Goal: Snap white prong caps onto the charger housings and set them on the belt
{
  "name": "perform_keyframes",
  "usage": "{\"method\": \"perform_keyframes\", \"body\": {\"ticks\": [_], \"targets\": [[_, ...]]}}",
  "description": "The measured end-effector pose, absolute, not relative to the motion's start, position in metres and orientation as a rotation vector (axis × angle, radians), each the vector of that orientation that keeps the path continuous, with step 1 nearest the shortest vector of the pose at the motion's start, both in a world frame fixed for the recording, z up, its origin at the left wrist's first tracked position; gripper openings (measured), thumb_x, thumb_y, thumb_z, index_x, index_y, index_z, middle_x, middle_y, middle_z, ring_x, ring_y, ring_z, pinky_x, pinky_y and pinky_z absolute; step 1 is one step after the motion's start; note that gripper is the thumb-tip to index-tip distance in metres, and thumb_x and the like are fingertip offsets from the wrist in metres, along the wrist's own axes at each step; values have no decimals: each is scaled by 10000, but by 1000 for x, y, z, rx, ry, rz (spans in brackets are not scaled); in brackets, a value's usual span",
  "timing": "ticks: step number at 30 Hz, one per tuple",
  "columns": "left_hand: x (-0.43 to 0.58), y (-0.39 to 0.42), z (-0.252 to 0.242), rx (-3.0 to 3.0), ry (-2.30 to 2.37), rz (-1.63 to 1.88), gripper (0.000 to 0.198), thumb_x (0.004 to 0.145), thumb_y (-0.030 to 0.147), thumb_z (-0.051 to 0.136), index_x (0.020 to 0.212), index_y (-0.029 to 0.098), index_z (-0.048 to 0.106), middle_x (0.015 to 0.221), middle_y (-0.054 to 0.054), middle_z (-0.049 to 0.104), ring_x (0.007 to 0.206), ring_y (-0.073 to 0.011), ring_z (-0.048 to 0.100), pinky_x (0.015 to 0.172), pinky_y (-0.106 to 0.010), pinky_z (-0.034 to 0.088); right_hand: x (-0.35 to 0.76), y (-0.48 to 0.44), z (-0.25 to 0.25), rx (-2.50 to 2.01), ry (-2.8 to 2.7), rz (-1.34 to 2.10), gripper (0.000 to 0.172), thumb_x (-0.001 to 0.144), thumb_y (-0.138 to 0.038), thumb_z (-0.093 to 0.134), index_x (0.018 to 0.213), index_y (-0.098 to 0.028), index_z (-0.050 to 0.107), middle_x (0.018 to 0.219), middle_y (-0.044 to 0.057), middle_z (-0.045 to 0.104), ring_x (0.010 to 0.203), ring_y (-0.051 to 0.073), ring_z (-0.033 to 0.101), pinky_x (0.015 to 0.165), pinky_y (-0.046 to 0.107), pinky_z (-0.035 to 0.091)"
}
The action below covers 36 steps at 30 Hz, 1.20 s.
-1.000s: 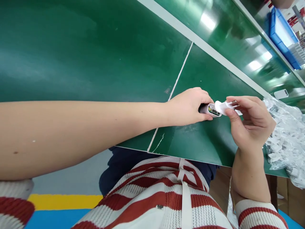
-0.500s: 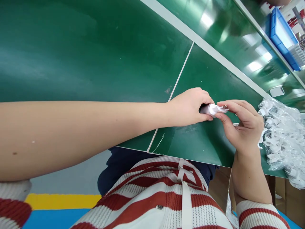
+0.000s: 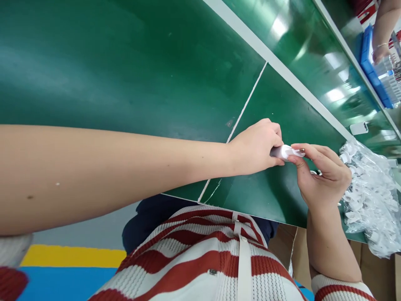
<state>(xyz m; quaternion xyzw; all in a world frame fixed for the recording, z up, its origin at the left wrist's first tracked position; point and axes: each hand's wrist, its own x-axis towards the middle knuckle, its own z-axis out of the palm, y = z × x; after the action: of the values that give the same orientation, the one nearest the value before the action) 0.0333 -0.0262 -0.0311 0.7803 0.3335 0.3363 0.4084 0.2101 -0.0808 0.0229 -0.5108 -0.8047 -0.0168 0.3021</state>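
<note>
Over the green table, my left hand (image 3: 257,147) is closed round the body of a small white plug adapter (image 3: 286,152), which lies sideways with its metal pins toward the right. The thumb and index finger of my right hand (image 3: 326,173) pinch the pin end of the same adapter. Part of the adapter's body is hidden inside my left hand. Small white pieces, partly covered by my right hand, show behind its fingers.
A clear plastic bag of white plug parts (image 3: 369,192) lies at the right. Beyond the pale strip sits a white block (image 3: 359,128). Another person's forearm (image 3: 386,25) reaches over a blue tray (image 3: 369,71) at the upper right.
Another person's arm has come into view over the blue tray. The view has shifted slightly; both my hands still hold the adapter.
</note>
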Motion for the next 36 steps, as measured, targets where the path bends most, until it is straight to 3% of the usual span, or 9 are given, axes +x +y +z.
{"method": "perform_keyframes", "body": {"ticks": [4, 8, 11, 14, 22, 25, 29, 32, 36], "targets": [[36, -27, -32, 1967, 875, 854, 105, 836, 261, 791, 804, 165, 764, 996, -85, 704, 1005, -258, 599, 885, -404, 511, 216, -77, 18, -1327, -2094, -14, 211, 914, -162, 735, 998, -343, 802, 900, -5, 786, 775, 202, 738, 719, 358, 619], [36, -27, -35, 1959, 822, 910, 218, 837, 253, 786, 1034, 168, 748, 1111, -88, 692, 1044, -250, 625, 940, -406, 515, 224, -74, 6, -1315, -2018, 199, 99, 895, -284, 782, 978, -331, 804, 924, -10, 795, 804, 201, 733, 970, 473, 610], [34, -28, -34, 1930, 740, 895, 275, 868, 271, 756, 1123, 172, 727, 1044, -68, 690, 932, -206, 653, 853, -354, 530, 228, -74, -1, -1319, -1936, 308, 251, 898, -310, 780, 1147, -337, 767, 1004, -9, 803, 873, 197, 743, 1119, 537, 519], [31, -26, -28, 1886, 804, 874, 241, 867, 332, 758, 1054, 179, 760, 972, -52, 700, 858, -193, 653, 783, -333, 524, 244, -75, 1, -1355, -1846, 433, 549, 897, -365, 777, 1419, -323, 610, 1188, 37, 768, 1044, 219, 738, 1089, 504, 534], [49, 95, -20, 1835, 1341, 984, 371, 794, 353, 794, 1118, 189, 718, 1179, -86, 722, 1030, -257, 679, 953, -385, 528, 302, -68, -3, -2055, -1806, 209, 375, 839, -371, 750, 1178, -217, 704, 1159, 123, 666, 1050, 339, 640, 908, 555, 524], [57, 163, -27, 1864, 1524, 1074, 345, 809, 306, 752, 1117, 165, 684, 1233, -117, 693, 1106, -271, 657, 1008, -392, 501, 292, -65, -10, -1980, -1859, 326, 248, 864, -221, 666, 1108, -238, 709, 1086, 76, 643, 1007, 264, 649, 916, 464, 533], [52, 211, -30, 1830, 1662, 1066, 285, 851, 373, 687, 1021, 147, 658, 1071, -82, 709, 1117, -249, 631, 1000, -395, 480, 275, -70, -8, -1726, -1777, 612, 217, 952, -258, 579, 1152, -253, 664, 1118, 62, 595, 1010, 213, 662, 918, 411, 563], [54, 208, -21, 1854, 1683, 1126, 525, 889, 467, 658, 1270, 116, 576, 1223, -81, 664, 1345, -292, 485, 1124, -467, 403, 269, -77, 1, -1603, -1673, 729, 180, 991, -324, 558, 1134, -254, 641, 1203, 77, 587, 1071, 209, 646, 941, 406, 568], [108, 179, -5, 1939, 1730, 1321, 910, 874, 387, 711, 1587, 124, 211, 1680, -185, 221, 1605, -371, -1, 1292, -560, 95, 266, -81, 12, -1661, -1518, 873, 231, 1001, -412, 544, 1172, -265, 594, 1220, 75, 641, 1034, 217, 648, 823, 392, 575]]}}
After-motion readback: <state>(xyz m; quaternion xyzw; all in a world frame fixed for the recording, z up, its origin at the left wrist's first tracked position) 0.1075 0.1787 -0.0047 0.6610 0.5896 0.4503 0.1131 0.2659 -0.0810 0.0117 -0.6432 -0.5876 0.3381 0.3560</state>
